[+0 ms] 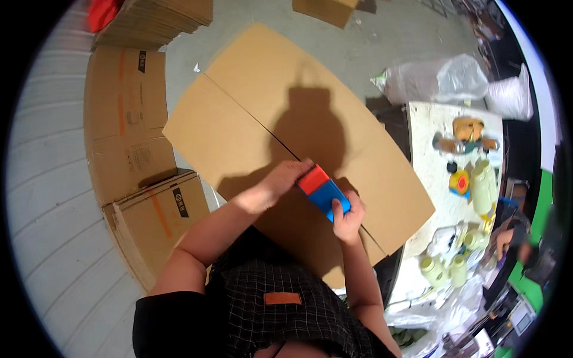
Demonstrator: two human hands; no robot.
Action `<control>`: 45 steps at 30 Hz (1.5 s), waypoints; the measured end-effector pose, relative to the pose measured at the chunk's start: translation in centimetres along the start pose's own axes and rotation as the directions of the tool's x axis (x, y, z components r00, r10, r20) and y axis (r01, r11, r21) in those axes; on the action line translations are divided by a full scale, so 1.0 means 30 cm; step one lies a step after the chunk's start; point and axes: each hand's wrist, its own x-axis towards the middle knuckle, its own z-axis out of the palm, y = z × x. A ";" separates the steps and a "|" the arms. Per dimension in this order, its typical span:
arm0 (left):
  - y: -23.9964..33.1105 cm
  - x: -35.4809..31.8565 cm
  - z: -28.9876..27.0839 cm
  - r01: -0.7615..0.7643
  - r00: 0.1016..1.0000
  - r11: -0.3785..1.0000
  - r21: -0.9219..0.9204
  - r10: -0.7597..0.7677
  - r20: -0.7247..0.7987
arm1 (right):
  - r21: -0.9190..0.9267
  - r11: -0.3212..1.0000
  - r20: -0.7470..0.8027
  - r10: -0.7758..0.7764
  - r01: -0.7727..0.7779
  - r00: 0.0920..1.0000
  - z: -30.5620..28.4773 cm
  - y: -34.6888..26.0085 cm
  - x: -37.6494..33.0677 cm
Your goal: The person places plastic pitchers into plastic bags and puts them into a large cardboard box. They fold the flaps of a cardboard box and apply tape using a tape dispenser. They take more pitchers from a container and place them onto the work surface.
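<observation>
A large brown carton [239, 71] lies in front of me, with a straight seam running diagonally across its top. Over that seam I hold a small blue and red tape dispenser [329, 200]. My right hand [351, 218] is closed round its blue end, the thumb on top and the other fingers mostly hidden underneath. At the red end, my left hand [285, 180] has its fingers bent against the edge; they are slightly blurred, and their undersides are hidden. No strip of tape can be made out.
Flattened cartons [128, 137] lean at the left, and more cardboard [158, 24] is stacked at the far left. A white table [427, 128] on the right holds several pale green bottles [482, 188]. Plastic bags [439, 77] lie beyond it. Another person [507, 238] is at the far right.
</observation>
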 end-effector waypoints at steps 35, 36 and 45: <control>0.583 0.336 -0.796 0.490 0.682 -0.166 0.856 0.684 -0.259 | -0.486 0.840 0.359 -0.060 0.241 0.931 -0.518 -0.147 -0.126; 0.584 0.366 -0.810 0.513 0.673 -0.208 0.833 0.700 -0.239 | -0.546 0.822 0.379 0.071 0.161 0.923 -0.684 -0.126 -0.232; 0.597 0.413 -0.829 0.641 0.574 -0.007 0.767 0.668 -0.473 | -0.788 0.545 0.209 0.674 -0.286 0.709 -0.586 0.533 -0.450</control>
